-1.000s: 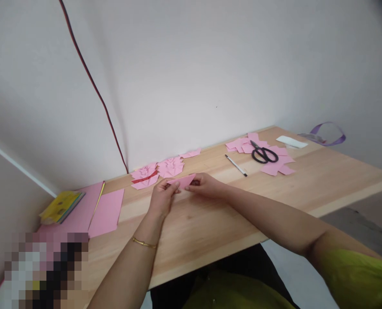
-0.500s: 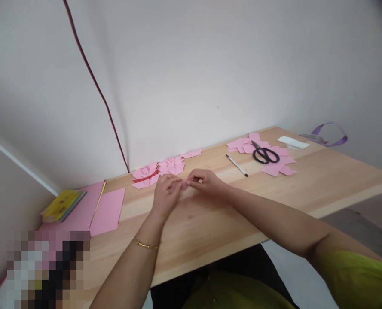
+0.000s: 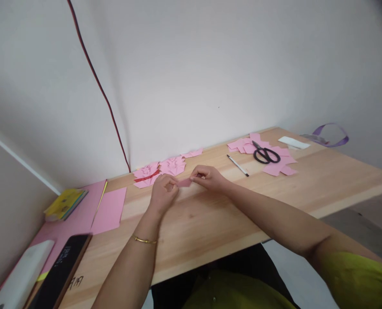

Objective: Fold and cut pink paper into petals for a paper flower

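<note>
A small piece of pink paper (image 3: 184,183) is stretched between my two hands, just above the wooden table. My left hand (image 3: 163,192) pinches its left end, and a gold bangle circles that wrist. At the opposite end, my right hand (image 3: 209,179) grips the paper between thumb and forefinger. Beyond my hands, near the wall, lie several folded pink paper pieces (image 3: 172,165) with a red strip (image 3: 147,177) across one group. Whether the held paper is creased is too small to tell.
Black-handled scissors (image 3: 266,155) rest on scattered pink cut-outs (image 3: 279,165) at right, near a white pen (image 3: 237,165) and a white strip (image 3: 294,142). At left are pink sheets (image 3: 108,210), a pencil (image 3: 99,201), a yellow pack (image 3: 65,204), a black device (image 3: 63,268) and a white object (image 3: 26,272).
My hands have moved slightly apart, the left one to the left, so more of the pink paper shows between them. Both keep their pinch.
</note>
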`<control>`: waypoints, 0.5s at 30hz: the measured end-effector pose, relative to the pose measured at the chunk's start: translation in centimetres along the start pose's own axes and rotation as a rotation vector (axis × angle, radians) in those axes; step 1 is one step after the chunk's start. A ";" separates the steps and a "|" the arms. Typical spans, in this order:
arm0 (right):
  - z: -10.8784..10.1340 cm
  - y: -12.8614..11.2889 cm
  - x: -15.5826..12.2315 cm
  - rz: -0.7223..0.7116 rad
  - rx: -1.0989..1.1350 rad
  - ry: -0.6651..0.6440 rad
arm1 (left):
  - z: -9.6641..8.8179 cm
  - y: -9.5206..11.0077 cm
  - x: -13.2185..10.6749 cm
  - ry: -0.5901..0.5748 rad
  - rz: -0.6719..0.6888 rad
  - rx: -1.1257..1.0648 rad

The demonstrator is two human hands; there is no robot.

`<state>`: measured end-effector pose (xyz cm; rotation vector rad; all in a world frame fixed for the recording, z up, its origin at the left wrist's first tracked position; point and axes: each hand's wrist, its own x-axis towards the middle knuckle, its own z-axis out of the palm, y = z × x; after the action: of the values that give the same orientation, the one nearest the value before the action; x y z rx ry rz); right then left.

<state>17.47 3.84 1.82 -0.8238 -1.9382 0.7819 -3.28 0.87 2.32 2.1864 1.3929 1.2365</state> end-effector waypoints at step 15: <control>-0.1 0.3 0.1 0.253 0.339 -0.047 | -1.4 -1.1 0.3 0.075 -0.362 -0.381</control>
<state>17.61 4.07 1.69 -0.8537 -1.6937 1.2517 -4.97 1.38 2.65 1.5714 1.3693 1.3234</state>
